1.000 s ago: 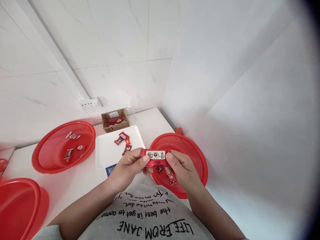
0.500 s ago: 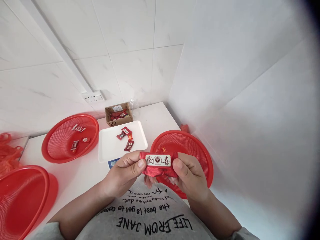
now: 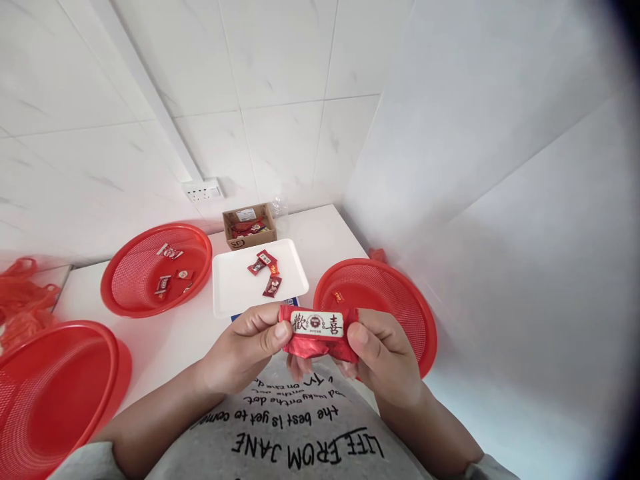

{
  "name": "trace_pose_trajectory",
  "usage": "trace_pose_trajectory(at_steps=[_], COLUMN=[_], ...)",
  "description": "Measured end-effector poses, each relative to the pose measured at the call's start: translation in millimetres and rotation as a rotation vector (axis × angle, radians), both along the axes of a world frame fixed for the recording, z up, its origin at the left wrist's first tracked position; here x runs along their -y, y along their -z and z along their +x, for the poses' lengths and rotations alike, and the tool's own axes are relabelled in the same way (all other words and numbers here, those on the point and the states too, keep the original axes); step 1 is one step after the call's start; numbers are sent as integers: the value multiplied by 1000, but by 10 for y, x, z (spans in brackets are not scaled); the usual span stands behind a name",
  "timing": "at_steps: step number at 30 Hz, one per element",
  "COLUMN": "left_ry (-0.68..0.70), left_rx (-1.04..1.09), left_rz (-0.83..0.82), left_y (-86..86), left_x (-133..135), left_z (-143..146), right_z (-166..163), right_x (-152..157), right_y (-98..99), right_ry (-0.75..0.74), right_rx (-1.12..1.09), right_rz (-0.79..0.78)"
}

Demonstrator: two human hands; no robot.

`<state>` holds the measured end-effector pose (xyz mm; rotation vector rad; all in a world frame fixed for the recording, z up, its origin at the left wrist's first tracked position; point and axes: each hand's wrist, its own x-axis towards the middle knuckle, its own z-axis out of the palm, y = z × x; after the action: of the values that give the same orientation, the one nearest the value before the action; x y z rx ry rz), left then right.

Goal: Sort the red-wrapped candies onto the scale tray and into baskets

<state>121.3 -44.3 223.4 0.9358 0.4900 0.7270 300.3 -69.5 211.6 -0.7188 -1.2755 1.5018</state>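
A red wrapped candy point(image 3: 319, 333) with a white label and dark characters is stretched level between my two hands, in front of my shirt. My left hand point(image 3: 250, 347) pinches its left end, thumb on top. At the right end, my right hand point(image 3: 387, 353) grips it the same way. Beyond them lies a white tray point(image 3: 233, 287) with several small wrapped candies point(image 3: 270, 267), mostly red. To the right is a red mesh basket point(image 3: 425, 327), partly behind my right hand, with a small orange-red packet point(image 3: 339, 297) inside.
A cardboard box point(image 3: 240, 241) of red packets stands behind the tray. Another red basket point(image 3: 113, 280) at the left holds several candies. Nearer left is a further red basket point(image 3: 123, 360), with red plastic bags point(image 3: 25, 300) behind it. A wall socket point(image 3: 203, 190) is above the table.
The surroundings have shifted slightly right in view as the camera turned a little left. Both hands keep the same hold on the candy.
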Motion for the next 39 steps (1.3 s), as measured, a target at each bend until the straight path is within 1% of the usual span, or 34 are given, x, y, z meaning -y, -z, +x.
trace_pose_trajectory(at_steps=[4,8,11,15,20,24,29,34,39], left_ry=[-13,16,32,41,58,35,-58,-108,-123], left_rx=[-8,-35,-35,-18,-1,-27,-127,-232,-300], left_rz=[44,108,102,88,116,133,116,78,-3], left_y=[-45,-124,-161,-153,-100,12,248,424,653], left_x=[70,157,211,255,289,273,210,195,196], left_z=[-218,-458,-621,-795,-981,-1100,-1176,-1141,-1041], right_z=[-179,-360,-492,-662,-860,-970,-1005,-979,-916], right_x=[59,133,189,256,326,335,290,244,188], right_y=[10,36,37,16,11,74,205,310,496], right_ry=[-5,1,-11,24,72,96,131,104,39], right_rx=[-2,29,46,79,78,104,245,380,478], right_rz=[-7,-6,14,37,52,56,0,-82,-221])
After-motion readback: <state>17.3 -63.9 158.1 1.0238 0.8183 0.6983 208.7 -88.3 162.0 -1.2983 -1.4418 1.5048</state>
